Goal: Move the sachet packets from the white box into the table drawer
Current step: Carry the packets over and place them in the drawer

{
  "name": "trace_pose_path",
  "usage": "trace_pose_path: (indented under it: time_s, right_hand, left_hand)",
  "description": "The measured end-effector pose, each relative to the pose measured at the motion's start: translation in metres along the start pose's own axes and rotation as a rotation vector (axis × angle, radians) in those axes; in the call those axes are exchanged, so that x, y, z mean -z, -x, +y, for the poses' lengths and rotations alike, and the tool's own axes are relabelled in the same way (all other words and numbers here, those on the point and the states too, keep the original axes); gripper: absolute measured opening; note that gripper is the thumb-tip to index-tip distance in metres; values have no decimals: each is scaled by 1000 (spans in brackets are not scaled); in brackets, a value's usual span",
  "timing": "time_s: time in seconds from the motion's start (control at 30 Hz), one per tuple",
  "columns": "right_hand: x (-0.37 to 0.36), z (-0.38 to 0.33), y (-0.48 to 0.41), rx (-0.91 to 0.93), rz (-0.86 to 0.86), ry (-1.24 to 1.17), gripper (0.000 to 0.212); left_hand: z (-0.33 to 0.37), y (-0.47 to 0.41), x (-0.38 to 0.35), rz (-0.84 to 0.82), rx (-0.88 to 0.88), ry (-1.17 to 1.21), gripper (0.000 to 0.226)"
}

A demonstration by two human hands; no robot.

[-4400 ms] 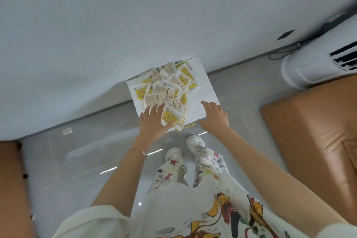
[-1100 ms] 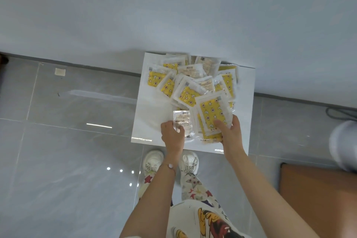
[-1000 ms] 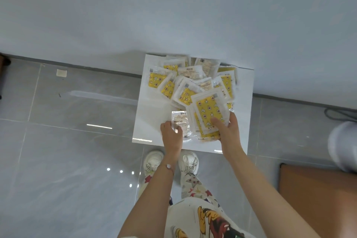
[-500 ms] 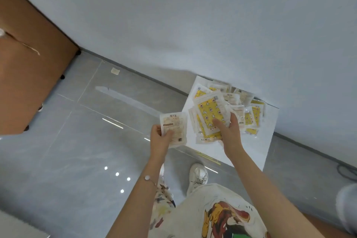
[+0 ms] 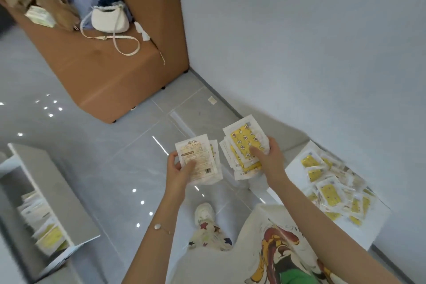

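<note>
Two stacks hang between box (image 5: 374, 228) and drawer (image 5: 53, 191): left hand (image 5: 178, 172) pinches the thin sachet stack (image 5: 199, 159), right hand (image 5: 270, 160) clamps the thick fan (image 5: 244, 143) under its thumb, where slick layers could slide out and drop.

Bright, soft, even light. The glossy floor (image 5: 103, 168) carries small white glints and one streak below the brown sofa (image 5: 119, 71). Below and left of the sofa the drawer (image 5: 57, 191) is smeared (motion blur). Straight lines bow towards the frame edges.
</note>
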State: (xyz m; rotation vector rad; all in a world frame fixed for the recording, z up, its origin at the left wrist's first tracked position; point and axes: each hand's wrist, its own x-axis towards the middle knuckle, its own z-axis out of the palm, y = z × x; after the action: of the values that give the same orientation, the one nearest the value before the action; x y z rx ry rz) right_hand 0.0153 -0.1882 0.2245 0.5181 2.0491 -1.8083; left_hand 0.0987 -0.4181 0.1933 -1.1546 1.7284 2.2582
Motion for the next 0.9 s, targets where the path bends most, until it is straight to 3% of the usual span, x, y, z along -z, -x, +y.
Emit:
trace_pose_path:
  time_s: [0.2,0.5,0.77,0.9]
  right_hand:
    - [-123,-47,-3,27,-219,72,42]
    - [-285,-81,-41,79,-528,195,40]
    - [-407,-113,-75,58,-764,295,32]
    - [-467,-128,-78,44,-881,359,41]
  left_hand:
    - [45,-14,91,202,-44,147,31]
    - [79,-49,200,506,-97,422,38]
    - [103,-83,257,757,-119,631,35]
    - [109,-85,282,922,-132,762,35]
